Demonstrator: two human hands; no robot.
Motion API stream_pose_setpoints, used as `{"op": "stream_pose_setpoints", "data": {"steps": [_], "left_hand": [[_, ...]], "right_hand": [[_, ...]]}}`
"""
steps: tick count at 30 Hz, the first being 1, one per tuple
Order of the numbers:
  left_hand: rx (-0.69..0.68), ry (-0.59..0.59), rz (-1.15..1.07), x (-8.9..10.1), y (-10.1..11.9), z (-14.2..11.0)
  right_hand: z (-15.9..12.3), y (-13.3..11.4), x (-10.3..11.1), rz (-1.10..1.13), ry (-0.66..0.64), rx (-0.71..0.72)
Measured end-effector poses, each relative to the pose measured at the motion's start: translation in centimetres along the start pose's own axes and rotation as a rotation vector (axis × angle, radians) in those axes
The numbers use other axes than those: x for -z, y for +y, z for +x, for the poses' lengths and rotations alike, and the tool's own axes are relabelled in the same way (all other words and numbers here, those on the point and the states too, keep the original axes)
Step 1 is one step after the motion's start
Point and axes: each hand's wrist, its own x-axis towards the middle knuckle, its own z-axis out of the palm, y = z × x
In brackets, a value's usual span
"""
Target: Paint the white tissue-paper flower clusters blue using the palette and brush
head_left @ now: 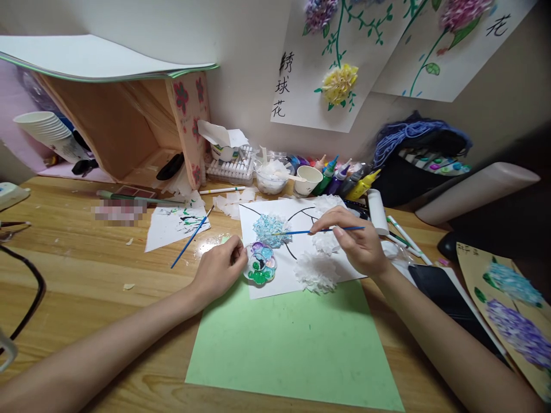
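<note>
My right hand point(357, 238) is closed round a thin blue paintbrush point(297, 232). The brush tip touches a light-blue paper flower point(267, 229) on a white sheet point(262, 289) with black stem lines. White, uncoloured paper flowers point(317, 272) lie on the same sheet beneath and beside my right hand. My left hand point(221, 267) has curled fingers at the left edge of a flower-shaped paint palette point(260, 276), gripping its rim. Green, purple and blue paint fills the palette's wells. Under the white sheet is a large green sheet point(293, 350).
A second paintbrush point(189, 242) lies left, by a paint-smeared paper scrap point(167, 229). Behind stand a bowl of white paste point(272, 180), a paper cup point(307, 182), paint bottles point(340, 179) and an open box point(124, 126). Finished flower art point(512, 310) lies at right.
</note>
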Motion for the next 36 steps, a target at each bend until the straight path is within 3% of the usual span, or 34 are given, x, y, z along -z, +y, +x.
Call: {"op": "stream_pose_setpoints", "data": {"steps": [4,9,17,19,25,32,36], "left_hand": [[0.007,-0.002,0.003,0.0,0.0,-0.1],[0.001,-0.002,0.008,0.0,0.0,-0.1],[-0.001,-0.001,0.031,-0.1,-0.1,0.0],[-0.005,0.001,0.041,-0.1,-0.1,0.1],[-0.026,-0.005,0.064,-0.1,-0.2,0.1],[-0.023,-0.013,0.075,-0.1,-0.3,0.1],[-0.019,-0.018,0.072,-0.1,-0.2,0.1]], "right_hand": [[0.1,-0.5,-0.1,0.039,-0.091,0.054],[0.2,-1.0,-0.7,-0.068,-0.171,0.131],[0.2,-1.0,-0.6,-0.043,-0.18,0.141],[0.3,-0.8,-0.2,-0.01,-0.134,0.12],[0.4,0.8,1.8,-0.031,0.255,-0.073],[0.6,1.1,1.1,-0.144,0.127,-0.092],[0.7,0.9,0.9,-0.145,0.148,-0.097]]}}
